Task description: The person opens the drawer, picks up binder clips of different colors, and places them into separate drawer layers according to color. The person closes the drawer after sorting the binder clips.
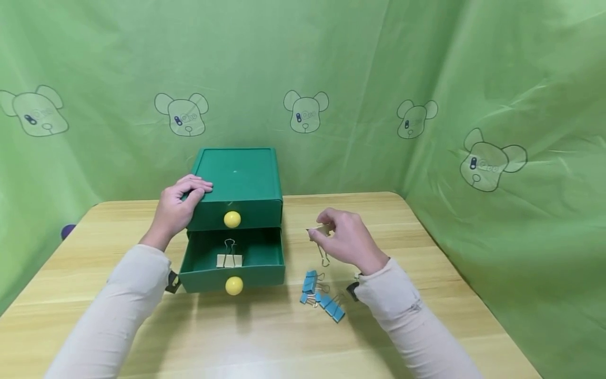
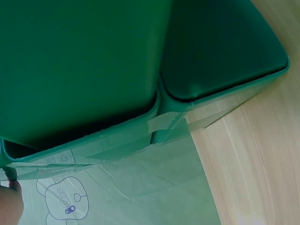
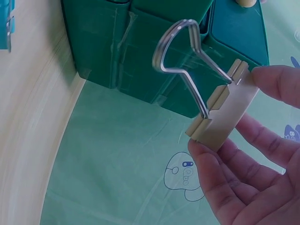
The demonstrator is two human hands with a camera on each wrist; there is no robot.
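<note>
My right hand [image 1: 349, 237] pinches a beige binder clip [image 3: 229, 105] by the ends of its body, above the table to the right of the cabinet. One wire handle of the clip sticks out from it in the right wrist view. My left hand [image 1: 177, 202] rests on the top left front corner of a green two-drawer cabinet [image 1: 239, 168]. The lower drawer [image 1: 262, 273] is pulled out, and another beige binder clip [image 1: 229, 260] stands inside it. Below my right hand, several blue binder clips [image 1: 310, 282] lie in a small group on the table.
The wooden table [image 1: 284, 342] carries the cabinet and clips. Yellow round knobs [image 1: 234, 285] stick out from the drawers. The upper drawer is closed. A green curtain [image 1: 341, 58] with bear-head drawings hangs behind and at the sides. Beside the right sleeve a small black object [image 1: 352, 290] shows.
</note>
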